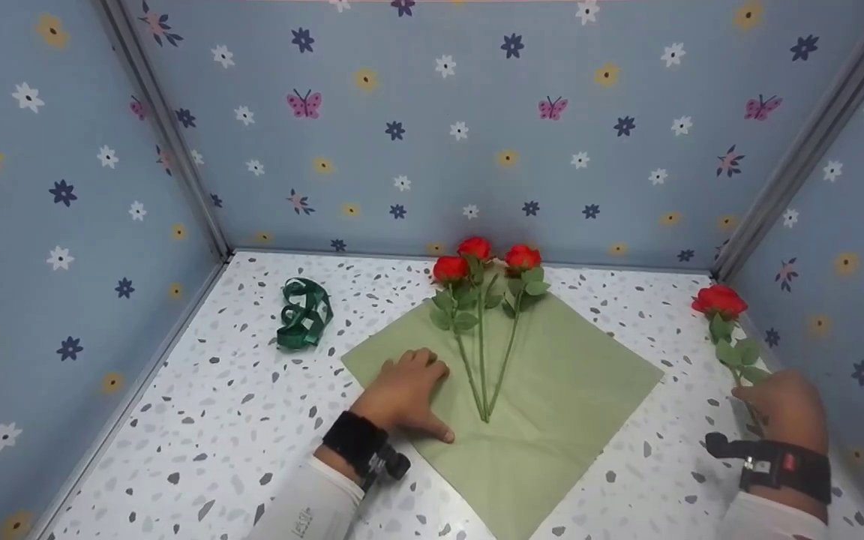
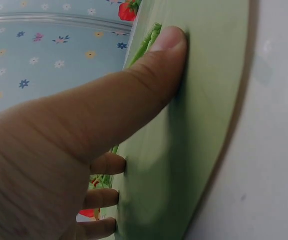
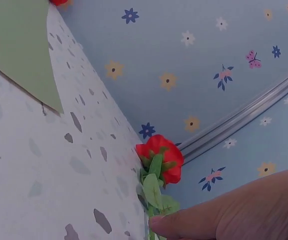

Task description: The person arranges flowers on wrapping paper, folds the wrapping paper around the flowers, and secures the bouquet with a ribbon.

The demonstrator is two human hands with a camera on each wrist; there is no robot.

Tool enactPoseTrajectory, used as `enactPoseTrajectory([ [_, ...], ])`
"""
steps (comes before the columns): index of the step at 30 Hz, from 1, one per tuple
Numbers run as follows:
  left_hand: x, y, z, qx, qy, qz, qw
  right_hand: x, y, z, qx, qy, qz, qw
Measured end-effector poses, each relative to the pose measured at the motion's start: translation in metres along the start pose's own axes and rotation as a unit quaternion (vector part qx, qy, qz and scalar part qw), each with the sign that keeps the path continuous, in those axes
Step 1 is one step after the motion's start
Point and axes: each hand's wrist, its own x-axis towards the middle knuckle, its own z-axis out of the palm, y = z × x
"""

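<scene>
A sheet of green wrapping paper point(image 1: 552, 382) lies cornerwise on the table, with three red roses point(image 1: 450, 268) on it, their stems meeting near its middle. My left hand point(image 1: 406, 394) rests on the paper's left side, fingers spread and thumb pointing toward the stem ends. In the left wrist view the thumb and fingertips point(image 2: 169, 40) touch the paper, holding nothing. At the far right, my right hand point(image 1: 784, 409) pinches the stem of a single red rose point(image 1: 719, 301). The right wrist view shows this rose's bloom point(image 3: 166, 160) beyond the thumb, beside the wall; the other fingers are hidden there.
A loose coil of dark green ribbon point(image 1: 303, 313) lies at the back left of the speckled white table point(image 1: 244, 420). Blue flower-patterned panels point(image 1: 469, 150) stand at the back and both sides, the right one close to my right hand.
</scene>
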Motion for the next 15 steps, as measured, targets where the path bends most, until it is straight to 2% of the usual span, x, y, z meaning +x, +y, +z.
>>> enactPoseTrajectory([
  [11, -0.0013, 0.0013, -0.0004, -0.012, 0.005, 0.000, 0.9999, 0.0037, 0.0107, 0.0097, 0.015, 0.000, 0.019, 0.9997],
  [15, -0.0020, 0.0011, -0.0003, -0.013, 0.011, 0.005, 0.9998, 0.0048, 0.0105, 0.0099, 0.007, -0.001, 0.009, 0.9999],
])
